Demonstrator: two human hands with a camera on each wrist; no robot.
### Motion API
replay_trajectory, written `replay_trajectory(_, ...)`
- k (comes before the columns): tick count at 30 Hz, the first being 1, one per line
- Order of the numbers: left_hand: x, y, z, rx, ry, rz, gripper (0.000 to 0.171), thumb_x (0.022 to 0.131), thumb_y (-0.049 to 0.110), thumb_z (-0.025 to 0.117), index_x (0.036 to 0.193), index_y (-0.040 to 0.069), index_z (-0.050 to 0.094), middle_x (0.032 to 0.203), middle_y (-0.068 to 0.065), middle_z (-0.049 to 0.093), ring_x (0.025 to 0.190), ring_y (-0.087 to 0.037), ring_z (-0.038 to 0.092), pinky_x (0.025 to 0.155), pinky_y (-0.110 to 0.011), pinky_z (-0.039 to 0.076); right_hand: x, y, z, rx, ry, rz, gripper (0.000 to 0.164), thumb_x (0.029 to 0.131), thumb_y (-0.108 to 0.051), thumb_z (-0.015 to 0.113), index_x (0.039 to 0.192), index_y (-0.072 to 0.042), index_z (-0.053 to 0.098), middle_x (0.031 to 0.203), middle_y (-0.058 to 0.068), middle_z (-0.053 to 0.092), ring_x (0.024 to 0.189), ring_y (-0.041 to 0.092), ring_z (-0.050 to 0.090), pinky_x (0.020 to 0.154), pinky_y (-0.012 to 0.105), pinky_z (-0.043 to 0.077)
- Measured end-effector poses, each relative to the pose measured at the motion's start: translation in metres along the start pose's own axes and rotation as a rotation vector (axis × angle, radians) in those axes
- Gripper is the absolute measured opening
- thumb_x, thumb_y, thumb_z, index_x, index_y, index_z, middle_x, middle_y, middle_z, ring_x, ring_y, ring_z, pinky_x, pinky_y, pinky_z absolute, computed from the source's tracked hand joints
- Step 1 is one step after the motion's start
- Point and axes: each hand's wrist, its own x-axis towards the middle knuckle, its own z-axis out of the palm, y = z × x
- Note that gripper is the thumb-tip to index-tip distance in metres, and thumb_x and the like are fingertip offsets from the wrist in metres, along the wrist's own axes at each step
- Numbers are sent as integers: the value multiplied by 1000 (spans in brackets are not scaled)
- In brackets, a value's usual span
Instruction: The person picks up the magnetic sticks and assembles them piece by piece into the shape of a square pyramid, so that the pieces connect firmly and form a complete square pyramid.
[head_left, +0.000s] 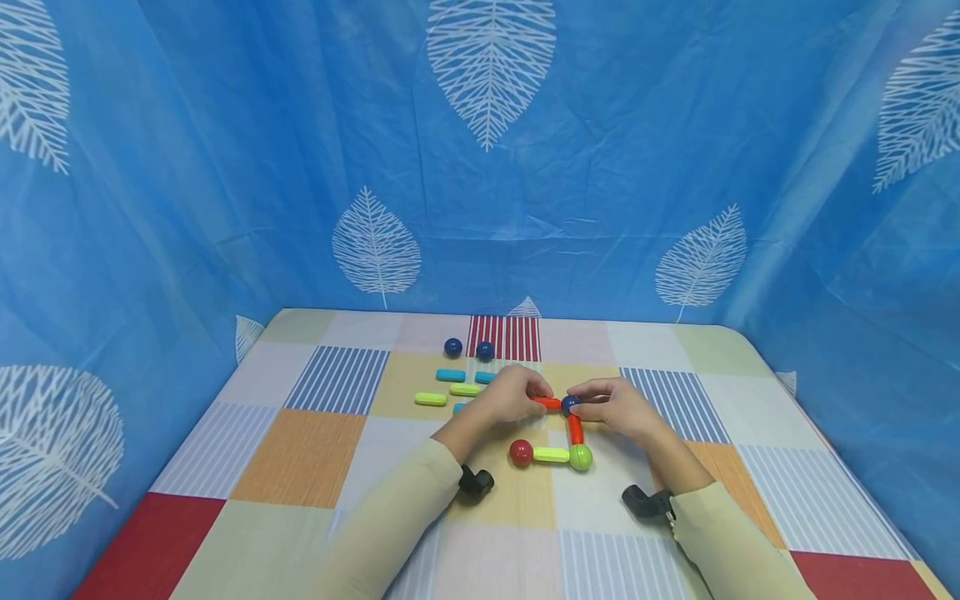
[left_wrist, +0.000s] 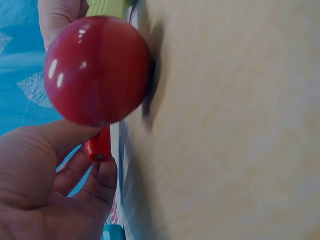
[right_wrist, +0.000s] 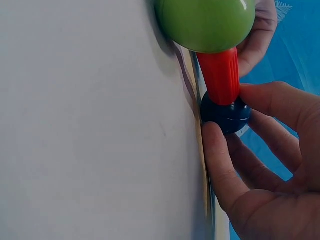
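In the head view my left hand [head_left: 513, 396] pinches a red rod [head_left: 550, 403] between thumb and fingers. That rod's far end meets a dark blue ball [head_left: 570, 405], which my right hand [head_left: 615, 407] holds by its fingertips. From the ball a second red rod [head_left: 575, 429] runs toward me to a green ball [head_left: 581, 457]. A yellow-green rod [head_left: 551, 454] links this one to a red ball [head_left: 521, 453] on the left. The right wrist view shows thumb and fingers around the blue ball [right_wrist: 227, 117]. Close to the left wrist camera, the red ball [left_wrist: 97, 70] covers part of the view.
Two loose dark blue balls [head_left: 453, 347] lie at the back of the patchwork-covered table [head_left: 300, 454]. Blue rods [head_left: 451, 375] and yellow-green rods [head_left: 431, 399] lie left of and behind my left hand, one partly hidden. A blue leaf-print curtain [head_left: 600, 167] surrounds the table's back and sides.
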Motion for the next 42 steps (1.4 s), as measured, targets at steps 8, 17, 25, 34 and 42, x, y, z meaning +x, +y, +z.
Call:
replay_trajectory(8,1,-1,1,-9,-9,13,17,88,7,79,103,16,79,95,4,75,89,-10,64,87,-28,55,1,2,1,-3,6,-3,34,88,-14,80,120,-6,75,122,16,71,106,26,67,81,31,57)
replay_trajectory(17,-3,-14,-21,-68,127,-5,16,95,16,73,111,12,76,102,0,72,93,-13,63,86,-30,56,2,2,1,10,6,-10,34,87,-12,80,120,-4,74,120,16,71,102,23,67,79,30,56)
replay_trajectory(25,3,-29,-46,-63,399,-119,22,99,15,67,120,9,72,117,-10,68,106,-24,61,95,-40,56,3,4,1,28,1,5,36,86,-13,81,120,-4,74,120,16,71,102,23,66,78,31,56)
replay_trajectory(34,8,-37,-46,-37,484,-191,30,97,11,68,127,8,69,132,-14,62,127,-30,57,109,-44,50,2,4,2,23,4,1,35,87,-12,80,120,-5,74,120,16,72,101,23,65,78,30,56)
replay_trajectory(42,10,-39,-45,-10,486,-241,36,96,11,69,132,9,67,133,-16,61,128,-33,58,108,-44,52,1,3,1,14,9,6,36,86,-13,81,120,-5,74,121,15,72,103,24,65,78,30,55)
